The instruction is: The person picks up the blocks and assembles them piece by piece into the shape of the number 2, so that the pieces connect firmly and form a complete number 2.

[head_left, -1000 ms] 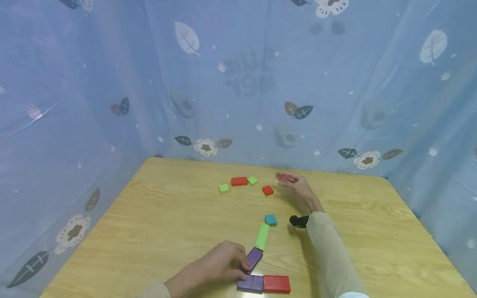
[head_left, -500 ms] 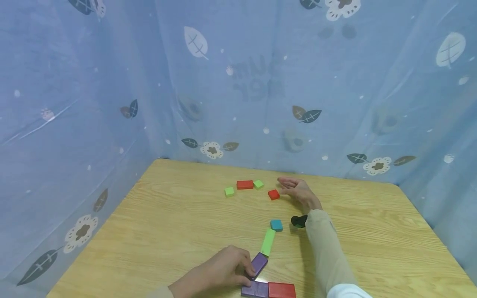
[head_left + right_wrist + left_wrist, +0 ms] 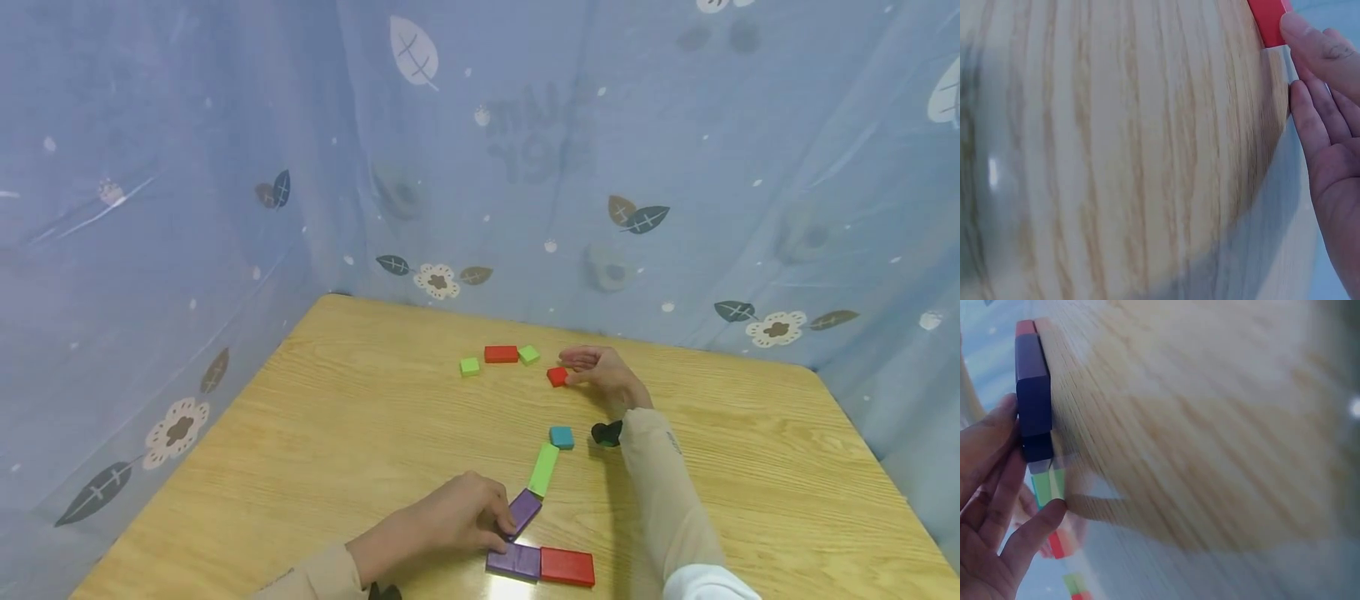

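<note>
In the head view my left hand (image 3: pixel 468 512) rests at two purple blocks. Its index fingertip touches the left side of the slanted purple block (image 3: pixel 524 510), and its thumb tip meets the flat purple block (image 3: pixel 514 562) nearest me. A red block (image 3: pixel 567 567) abuts that one's right end. Beyond the slanted block runs a lime-green block (image 3: pixel 543 469), then a blue square block (image 3: pixel 561 437). Farther back, my right hand (image 3: pixel 607 372) stands on edge with fingers extended. Its thumb touches the small red square block (image 3: pixel 557 377); the right wrist view shows the thumb against red (image 3: pixel 1269 22).
Toward the back of the wooden table (image 3: pixel 375 400) lie a long red block (image 3: pixel 501 354) and two small lime blocks, one beside it (image 3: pixel 528 355) and one left (image 3: pixel 469 367). A blue patterned curtain (image 3: pixel 525 167) borders the table.
My right hand has moved slightly toward the small red block, and its thumb now meets it. The left hand stays by the purple blocks. The head view has shifted a little.
</note>
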A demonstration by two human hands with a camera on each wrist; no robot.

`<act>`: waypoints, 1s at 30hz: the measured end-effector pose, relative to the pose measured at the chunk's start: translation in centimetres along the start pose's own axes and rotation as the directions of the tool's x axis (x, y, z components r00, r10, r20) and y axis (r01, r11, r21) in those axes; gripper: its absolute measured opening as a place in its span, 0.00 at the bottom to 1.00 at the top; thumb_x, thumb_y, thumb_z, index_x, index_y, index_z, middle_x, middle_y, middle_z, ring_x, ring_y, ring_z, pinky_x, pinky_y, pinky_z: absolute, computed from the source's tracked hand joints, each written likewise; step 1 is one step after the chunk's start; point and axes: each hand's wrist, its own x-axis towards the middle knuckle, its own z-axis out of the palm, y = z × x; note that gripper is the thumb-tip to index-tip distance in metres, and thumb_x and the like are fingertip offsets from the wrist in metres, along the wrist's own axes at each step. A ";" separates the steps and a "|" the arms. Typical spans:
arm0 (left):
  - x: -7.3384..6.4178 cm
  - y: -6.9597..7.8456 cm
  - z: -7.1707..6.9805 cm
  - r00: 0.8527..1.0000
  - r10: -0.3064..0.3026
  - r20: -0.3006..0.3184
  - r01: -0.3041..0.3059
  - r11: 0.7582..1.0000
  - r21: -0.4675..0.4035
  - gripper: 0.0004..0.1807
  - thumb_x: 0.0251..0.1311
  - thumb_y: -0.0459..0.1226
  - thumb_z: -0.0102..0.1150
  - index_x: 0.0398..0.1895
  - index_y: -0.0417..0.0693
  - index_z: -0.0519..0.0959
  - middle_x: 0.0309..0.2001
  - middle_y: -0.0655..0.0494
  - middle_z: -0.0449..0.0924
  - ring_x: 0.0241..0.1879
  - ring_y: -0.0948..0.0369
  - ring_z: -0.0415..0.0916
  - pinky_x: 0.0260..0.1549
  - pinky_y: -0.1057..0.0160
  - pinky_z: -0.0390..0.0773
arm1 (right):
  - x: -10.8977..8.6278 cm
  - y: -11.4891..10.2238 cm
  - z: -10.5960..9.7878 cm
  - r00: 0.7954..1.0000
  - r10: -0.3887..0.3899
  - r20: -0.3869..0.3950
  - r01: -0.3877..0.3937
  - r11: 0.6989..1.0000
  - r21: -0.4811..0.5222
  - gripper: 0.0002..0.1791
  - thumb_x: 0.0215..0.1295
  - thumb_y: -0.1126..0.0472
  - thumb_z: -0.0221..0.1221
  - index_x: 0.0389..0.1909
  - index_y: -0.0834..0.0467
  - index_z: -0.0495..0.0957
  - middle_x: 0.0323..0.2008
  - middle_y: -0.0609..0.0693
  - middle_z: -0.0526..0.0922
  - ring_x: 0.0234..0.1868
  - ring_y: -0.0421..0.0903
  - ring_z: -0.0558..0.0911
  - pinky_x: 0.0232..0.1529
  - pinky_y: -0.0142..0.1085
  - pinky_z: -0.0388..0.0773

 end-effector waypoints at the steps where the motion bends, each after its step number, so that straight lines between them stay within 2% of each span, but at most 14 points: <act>1: 0.0 0.0 0.1 1.000 0.003 0.001 -0.003 1.000 0.004 0.09 0.49 0.38 0.72 0.35 0.49 0.86 0.33 0.69 0.81 0.36 0.79 0.74 0.39 0.83 0.70 | 0.0 0.0 0.1 1.000 0.007 -0.006 -0.007 1.000 -0.016 0.28 0.57 0.77 0.61 0.60 0.74 0.68 0.59 0.68 0.71 0.61 0.59 0.72 0.52 0.32 0.76; 5: 0.1 0.1 0.1 1.000 -0.002 0.006 0.001 1.000 0.021 0.09 0.49 0.39 0.72 0.35 0.50 0.86 0.33 0.69 0.81 0.36 0.79 0.74 0.39 0.83 0.70 | 0.0 0.1 0.3 1.000 0.005 -0.026 -0.008 0.994 -0.108 0.24 0.57 0.73 0.63 0.56 0.72 0.73 0.55 0.66 0.77 0.56 0.57 0.76 0.51 0.34 0.76; 11: 0.5 0.3 -0.4 0.999 -0.033 0.019 0.032 0.999 0.027 0.07 0.49 0.38 0.72 0.33 0.50 0.87 0.33 0.68 0.81 0.35 0.78 0.74 0.39 0.82 0.71 | 0.1 -0.5 0.3 0.999 -0.026 -0.028 0.019 0.975 -0.220 0.23 0.55 0.72 0.65 0.53 0.71 0.75 0.53 0.65 0.78 0.57 0.60 0.74 0.61 0.49 0.69; 14: 0.6 0.3 -0.5 0.999 -0.041 0.030 0.041 0.999 0.016 0.07 0.49 0.38 0.72 0.33 0.50 0.87 0.33 0.68 0.81 0.36 0.78 0.74 0.40 0.82 0.71 | 0.0 -0.6 0.2 0.999 -0.039 -0.022 0.031 0.963 -0.268 0.22 0.56 0.71 0.66 0.52 0.70 0.76 0.51 0.64 0.79 0.55 0.59 0.75 0.62 0.51 0.67; 19: 0.9 0.2 -0.6 0.999 -0.035 0.028 0.034 0.999 0.017 0.08 0.50 0.38 0.72 0.34 0.50 0.87 0.33 0.67 0.82 0.36 0.77 0.75 0.41 0.82 0.71 | -0.4 -0.7 -0.2 0.996 -0.075 -0.042 0.060 0.956 -0.288 0.18 0.56 0.69 0.66 0.49 0.68 0.78 0.46 0.60 0.82 0.49 0.53 0.79 0.57 0.44 0.72; 22: 1.0 0.2 -0.6 0.999 -0.038 0.027 0.038 0.999 0.019 0.08 0.49 0.38 0.72 0.35 0.50 0.87 0.33 0.67 0.82 0.36 0.77 0.75 0.41 0.81 0.71 | -1.1 -0.8 -0.5 0.995 -0.090 -0.040 0.075 0.955 -0.286 0.18 0.56 0.70 0.66 0.49 0.68 0.78 0.46 0.61 0.82 0.49 0.52 0.80 0.54 0.40 0.75; 28: 0.7 0.4 -0.3 0.998 -0.061 0.034 0.061 0.998 -0.007 0.08 0.49 0.37 0.72 0.35 0.50 0.87 0.33 0.68 0.81 0.36 0.77 0.74 0.42 0.80 0.72 | -2.8 -1.2 -0.3 0.993 -0.120 0.003 0.116 0.946 -0.304 0.18 0.54 0.69 0.67 0.47 0.67 0.80 0.46 0.62 0.82 0.51 0.57 0.79 0.58 0.49 0.72; 30: 0.5 0.3 0.0 0.997 -0.067 0.036 0.067 0.998 -0.015 0.08 0.49 0.38 0.72 0.35 0.50 0.87 0.32 0.69 0.81 0.36 0.77 0.74 0.42 0.80 0.72 | -3.2 -1.2 -0.1 0.990 -0.139 0.026 0.141 0.944 -0.297 0.18 0.54 0.69 0.68 0.46 0.68 0.80 0.45 0.62 0.83 0.50 0.58 0.80 0.57 0.49 0.73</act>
